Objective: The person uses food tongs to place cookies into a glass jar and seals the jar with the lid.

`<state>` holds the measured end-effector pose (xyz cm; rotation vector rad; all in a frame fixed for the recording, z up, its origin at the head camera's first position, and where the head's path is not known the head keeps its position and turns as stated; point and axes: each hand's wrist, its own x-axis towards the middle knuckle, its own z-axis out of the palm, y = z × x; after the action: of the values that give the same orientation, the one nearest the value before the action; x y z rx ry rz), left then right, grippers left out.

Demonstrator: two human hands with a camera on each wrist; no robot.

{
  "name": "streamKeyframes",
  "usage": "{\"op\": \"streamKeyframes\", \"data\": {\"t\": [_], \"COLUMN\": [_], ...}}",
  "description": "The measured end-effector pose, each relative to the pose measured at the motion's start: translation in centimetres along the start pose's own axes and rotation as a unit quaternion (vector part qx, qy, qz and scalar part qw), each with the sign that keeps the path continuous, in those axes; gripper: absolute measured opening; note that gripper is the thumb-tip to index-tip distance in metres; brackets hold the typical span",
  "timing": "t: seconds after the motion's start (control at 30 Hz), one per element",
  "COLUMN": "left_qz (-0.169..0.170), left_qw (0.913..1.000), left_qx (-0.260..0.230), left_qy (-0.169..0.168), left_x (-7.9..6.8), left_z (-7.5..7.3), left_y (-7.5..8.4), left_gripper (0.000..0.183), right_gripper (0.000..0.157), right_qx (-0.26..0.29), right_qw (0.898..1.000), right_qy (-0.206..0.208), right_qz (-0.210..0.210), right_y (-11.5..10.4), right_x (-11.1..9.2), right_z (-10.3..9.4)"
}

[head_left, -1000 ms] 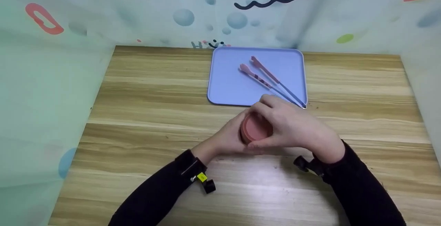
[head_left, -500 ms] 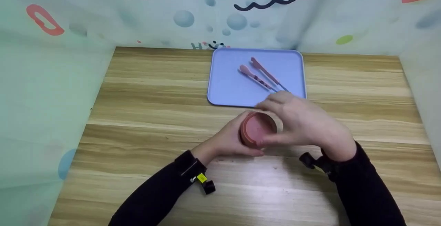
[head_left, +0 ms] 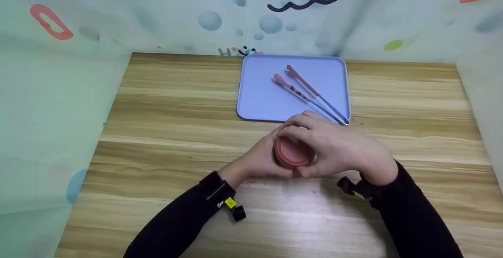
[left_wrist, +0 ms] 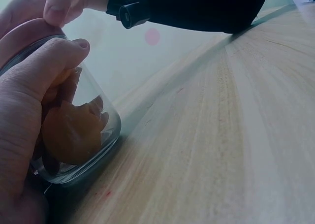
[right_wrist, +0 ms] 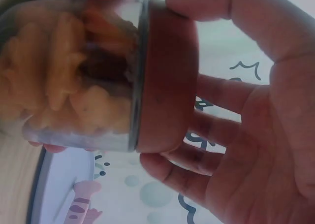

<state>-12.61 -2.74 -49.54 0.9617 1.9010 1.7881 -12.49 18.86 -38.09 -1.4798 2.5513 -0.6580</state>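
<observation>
A clear jar (right_wrist: 64, 76) holding several orange-brown snack pieces is upright over the table, under a reddish-brown screw lid (head_left: 294, 152). My left hand (head_left: 259, 159) grips the jar's body, its thumb along the near side in the left wrist view. My right hand (head_left: 346, 146) arches over the lid from the right. Its thumb and fingers curl round the lid's edge, with the palm apart from the top, as the right wrist view shows. The lid sits on the jar's mouth.
Behind the hands a lavender tray (head_left: 257, 100) lies at the table's back edge. A pair of tongs (head_left: 293, 89) with pink paw-like tips rests on it, the joined end over the tray's near right corner. A printed curtain (head_left: 169, 26) stands behind the wooden table (head_left: 177, 124).
My right hand loosened from the lid and moved up and right, then came back round it with thumb at the near edge. The left hand kept its grip on the jar.
</observation>
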Motion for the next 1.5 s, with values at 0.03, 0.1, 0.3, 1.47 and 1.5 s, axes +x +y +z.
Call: {"op": "streamKeyframes", "data": {"t": [0.03, 0.1, 0.3, 1.47, 1.5], "left_qz": [-0.002, -0.004, 0.001, -0.043, -0.045], "left_qw": [1.0000, 0.9999, 0.9996, 0.9977, 0.9977], "left_qx": [0.004, 0.008, 0.020, 0.038, 0.035], "left_qy": [0.004, 0.011, 0.018, 0.038, 0.038], "left_x": [0.0, 0.1, 0.1, -0.3, -0.2], "left_z": [0.1, 0.2, 0.3, 0.8, 0.8], "left_y": [-0.4, -1.4, -2.3, -1.0, -1.2], "left_gripper": [0.112, 0.112, 0.115, 0.112, 0.112], "right_gripper": [0.075, 0.075, 0.080, 0.080, 0.080], "right_qx": [-0.002, -0.003, -0.008, -0.052, -0.051], "right_qw": [1.000, 1.000, 1.000, 0.997, 0.997], "right_qy": [0.003, 0.009, 0.011, -0.004, -0.005], "right_qz": [-0.002, -0.007, -0.006, 0.060, 0.062], "right_y": [0.0, 0.1, 0.2, -0.1, -0.1], "right_x": [0.0, 0.1, 0.2, 0.2, 0.2], "right_z": [0.1, 0.2, 0.5, 0.2, 0.2]}}
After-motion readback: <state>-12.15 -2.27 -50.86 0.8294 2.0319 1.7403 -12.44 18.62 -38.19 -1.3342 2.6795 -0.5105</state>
